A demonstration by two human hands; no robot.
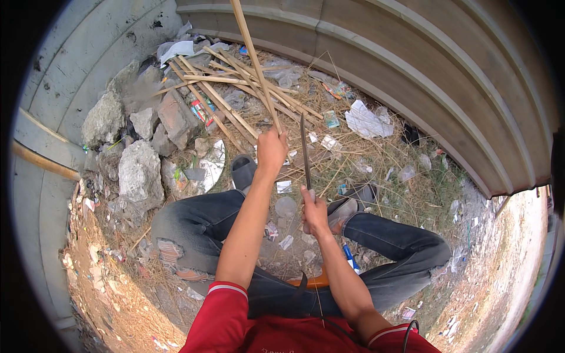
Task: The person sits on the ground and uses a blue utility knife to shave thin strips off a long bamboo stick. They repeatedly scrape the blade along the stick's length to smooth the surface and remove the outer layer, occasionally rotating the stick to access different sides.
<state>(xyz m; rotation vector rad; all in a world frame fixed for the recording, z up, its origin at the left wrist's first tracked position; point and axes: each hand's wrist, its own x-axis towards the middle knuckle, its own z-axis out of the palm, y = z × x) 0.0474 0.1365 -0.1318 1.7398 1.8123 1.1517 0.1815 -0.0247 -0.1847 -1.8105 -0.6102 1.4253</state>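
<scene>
My left hand (272, 154) is closed round the lower end of a long split bamboo strip (254, 62), which rises away from me past the top of the view. In my right hand (314, 212) is the handle of a long machete (305, 150). Its dark, narrow blade points up and away, just right of the strip and apart from it. Beyond my left hand lies a loose, crossed pile of bamboo strips (220, 112) on the littered ground.
Rough concrete chunks (140, 173) and stones lie at the left. Corrugated metal sheets (435, 70) wall in the far and right sides, with a grey panel (88, 65) at the left. Crumpled white paper (368, 119), dry grass and scraps litter the ground. An orange object (318, 279) lies between my legs.
</scene>
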